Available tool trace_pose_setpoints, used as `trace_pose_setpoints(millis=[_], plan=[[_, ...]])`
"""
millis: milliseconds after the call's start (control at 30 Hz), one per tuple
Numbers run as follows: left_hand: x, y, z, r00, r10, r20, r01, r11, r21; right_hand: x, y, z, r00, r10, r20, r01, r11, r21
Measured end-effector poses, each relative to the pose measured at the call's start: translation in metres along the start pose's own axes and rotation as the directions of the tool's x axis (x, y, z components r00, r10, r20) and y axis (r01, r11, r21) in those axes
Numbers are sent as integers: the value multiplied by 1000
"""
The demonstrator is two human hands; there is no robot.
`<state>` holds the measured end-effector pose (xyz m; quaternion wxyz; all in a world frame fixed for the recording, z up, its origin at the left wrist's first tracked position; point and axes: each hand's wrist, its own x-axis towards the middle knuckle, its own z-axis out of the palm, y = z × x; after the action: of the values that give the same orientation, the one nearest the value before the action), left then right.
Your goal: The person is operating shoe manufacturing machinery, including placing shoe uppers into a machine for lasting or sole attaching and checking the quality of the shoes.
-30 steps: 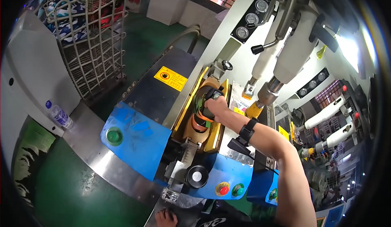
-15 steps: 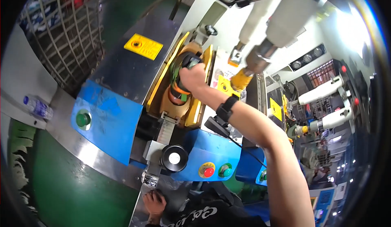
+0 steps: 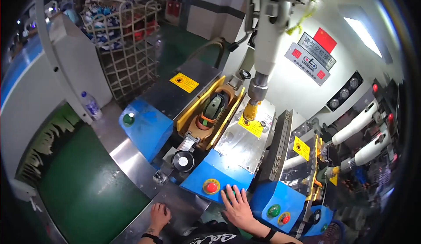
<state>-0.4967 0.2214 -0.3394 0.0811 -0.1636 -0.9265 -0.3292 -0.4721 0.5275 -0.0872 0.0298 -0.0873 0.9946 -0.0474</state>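
Here the right hand (image 3: 237, 205) lies spread on the blue panel (image 3: 219, 174), left hand (image 3: 158, 214) curled on the steel ledge (image 3: 131, 160).

The shoe (image 3: 213, 108) lies in the cradle (image 3: 206, 128) of the press machine (image 3: 228, 152), between two long side rails. Above and to its right hangs the ram column (image 3: 263, 47), over a flat plate. In front of the cradle sits a round knob (image 3: 183, 160), and right of that the front panel with a push button (image 3: 211, 187). The right hand (image 3: 239, 206) lies flat on this panel, just right of the button. The left hand (image 3: 158, 215) rests on the metal ledge (image 3: 131, 160) in front of the machine. A water bottle (image 3: 90, 105) stands at the ledge's far left end, with a wire cage cart (image 3: 125, 47) behind it. A second press station (image 3: 280, 204) stands to the right.
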Motion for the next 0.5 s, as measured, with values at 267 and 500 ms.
trace_pose_setpoints(millis=[267, 500], plan=[[-49, 33, 18, 944, -310, 110, 321, 941, -105, -55, -13, -6, 965, 35, -261, 94, 880, 466], [-179, 76, -6, 831, -501, 243, 479, 866, 147, -147, -10, 64, 960, -265, -90, 230, 565, 793]])
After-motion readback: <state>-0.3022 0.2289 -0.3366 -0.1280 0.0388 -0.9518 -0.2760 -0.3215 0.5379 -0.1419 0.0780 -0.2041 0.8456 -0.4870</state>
